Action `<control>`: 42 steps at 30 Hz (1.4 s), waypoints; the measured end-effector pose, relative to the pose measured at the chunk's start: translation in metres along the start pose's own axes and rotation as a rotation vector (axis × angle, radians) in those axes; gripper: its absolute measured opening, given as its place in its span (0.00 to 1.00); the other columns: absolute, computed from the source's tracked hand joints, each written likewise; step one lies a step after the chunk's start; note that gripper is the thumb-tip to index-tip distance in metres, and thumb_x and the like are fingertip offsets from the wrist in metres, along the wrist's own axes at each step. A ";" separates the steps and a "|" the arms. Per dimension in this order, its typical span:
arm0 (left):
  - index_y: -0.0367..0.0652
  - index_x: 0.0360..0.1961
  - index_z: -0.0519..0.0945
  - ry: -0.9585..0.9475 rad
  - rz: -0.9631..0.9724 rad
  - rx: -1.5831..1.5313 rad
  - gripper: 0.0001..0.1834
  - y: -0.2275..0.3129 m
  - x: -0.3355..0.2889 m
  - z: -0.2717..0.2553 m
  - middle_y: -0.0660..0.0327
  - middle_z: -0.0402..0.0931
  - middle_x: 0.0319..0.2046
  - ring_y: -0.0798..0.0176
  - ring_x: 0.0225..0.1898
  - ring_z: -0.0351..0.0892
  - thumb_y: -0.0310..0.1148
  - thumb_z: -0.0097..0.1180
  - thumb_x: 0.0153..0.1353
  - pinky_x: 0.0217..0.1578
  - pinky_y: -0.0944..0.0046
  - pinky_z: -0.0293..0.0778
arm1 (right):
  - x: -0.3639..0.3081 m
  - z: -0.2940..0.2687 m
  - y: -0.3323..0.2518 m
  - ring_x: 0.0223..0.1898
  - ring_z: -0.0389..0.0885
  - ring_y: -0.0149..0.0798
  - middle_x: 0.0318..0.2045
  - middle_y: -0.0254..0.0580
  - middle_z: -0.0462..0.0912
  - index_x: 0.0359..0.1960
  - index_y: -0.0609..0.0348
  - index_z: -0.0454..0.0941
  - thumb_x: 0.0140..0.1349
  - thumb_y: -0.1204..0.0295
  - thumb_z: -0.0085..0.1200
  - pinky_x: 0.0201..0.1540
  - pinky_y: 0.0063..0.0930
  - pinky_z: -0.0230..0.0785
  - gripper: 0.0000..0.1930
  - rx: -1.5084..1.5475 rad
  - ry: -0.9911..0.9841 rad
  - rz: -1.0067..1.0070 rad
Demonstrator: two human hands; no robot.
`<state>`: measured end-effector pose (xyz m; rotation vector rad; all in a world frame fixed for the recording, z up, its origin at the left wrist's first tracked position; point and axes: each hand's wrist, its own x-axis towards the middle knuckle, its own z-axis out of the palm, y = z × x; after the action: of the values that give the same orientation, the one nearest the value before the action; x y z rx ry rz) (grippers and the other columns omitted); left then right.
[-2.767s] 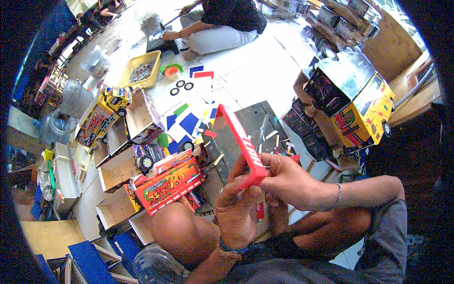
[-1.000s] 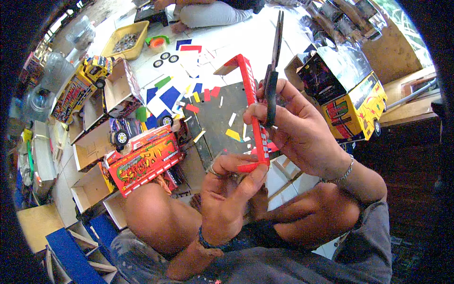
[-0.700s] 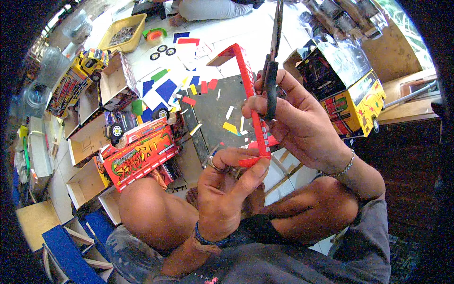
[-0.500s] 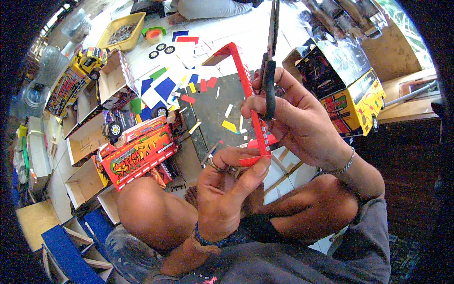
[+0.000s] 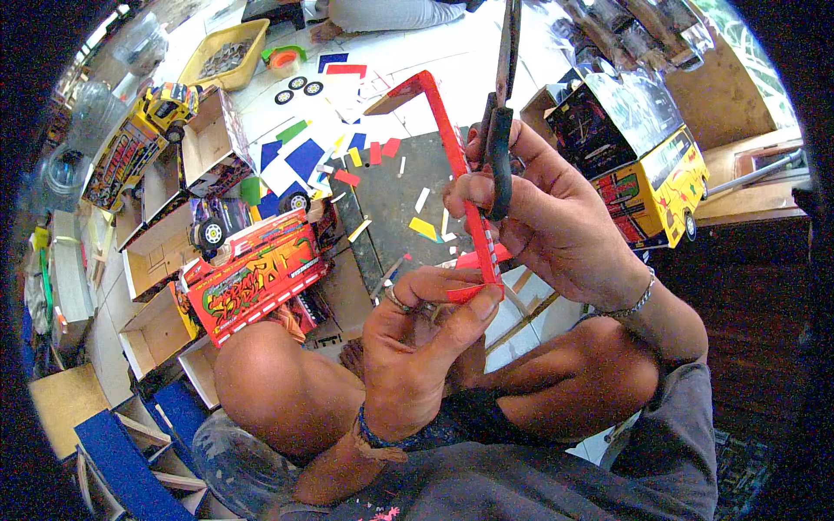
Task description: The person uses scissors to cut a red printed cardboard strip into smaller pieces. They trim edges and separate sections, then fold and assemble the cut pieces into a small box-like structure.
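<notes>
A long, thin red frame piece (image 5: pixel 453 148) with bent ends and white marks along its side runs between my hands. My left hand (image 5: pixel 404 365) is closed on its near end, thumb and forefinger pinching the red corner. Higher up, my right hand (image 5: pixel 569 221) has its thumb and fingers on the frame's side. That same hand also carries scissors (image 5: pixel 499 161) with black handles, blades pointing away from me. Below the frame lies a dark grey board (image 5: pixel 382 213) strewn with small red, yellow and white scraps.
Left of the board, a red toy truck (image 5: pixel 261 282) leans by my knee, with wooden boxes (image 5: pixel 161 334) beside it. A yellow toy truck (image 5: pixel 656 195) stands at right. Farther off are loose wheels (image 5: pixel 298 84), a yellow basin (image 5: pixel 259 54) and another person's leg (image 5: pixel 391 16).
The frame and the scissors have shifted very slightly, the frame's near end a little lower and to the right. Both hands keep their grip.
</notes>
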<state>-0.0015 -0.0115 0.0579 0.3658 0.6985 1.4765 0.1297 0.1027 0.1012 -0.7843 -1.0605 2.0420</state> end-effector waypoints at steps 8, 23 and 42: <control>0.38 0.43 0.80 -0.008 0.032 0.009 0.08 -0.002 -0.001 -0.003 0.58 0.83 0.42 0.71 0.42 0.80 0.21 0.63 0.63 0.42 0.71 0.74 | 0.000 0.001 -0.001 0.45 0.81 0.30 0.42 0.40 0.80 0.58 0.55 0.69 0.70 0.73 0.56 0.41 0.20 0.79 0.17 0.037 0.032 0.006; 0.36 0.44 0.80 -0.011 0.380 0.439 0.13 0.038 -0.002 -0.013 0.56 0.81 0.42 0.66 0.46 0.82 0.17 0.66 0.59 0.48 0.68 0.77 | -0.004 -0.019 0.006 0.55 0.79 0.32 0.56 0.43 0.79 0.55 0.56 0.71 0.70 0.64 0.58 0.55 0.31 0.77 0.17 -0.260 0.018 0.243; 0.35 0.60 0.65 -0.216 -0.151 0.375 0.34 0.084 -0.010 -0.034 0.54 0.83 0.45 0.65 0.47 0.84 0.19 0.70 0.55 0.49 0.68 0.79 | -0.073 -0.004 -0.028 0.48 0.79 0.53 0.47 0.53 0.78 0.41 0.61 0.70 0.53 0.49 0.70 0.51 0.41 0.71 0.30 -0.988 -0.403 0.339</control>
<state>-0.0878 -0.0199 0.0861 0.7327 0.8095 1.1405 0.1830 0.0582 0.1374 -1.0873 -2.3830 1.9157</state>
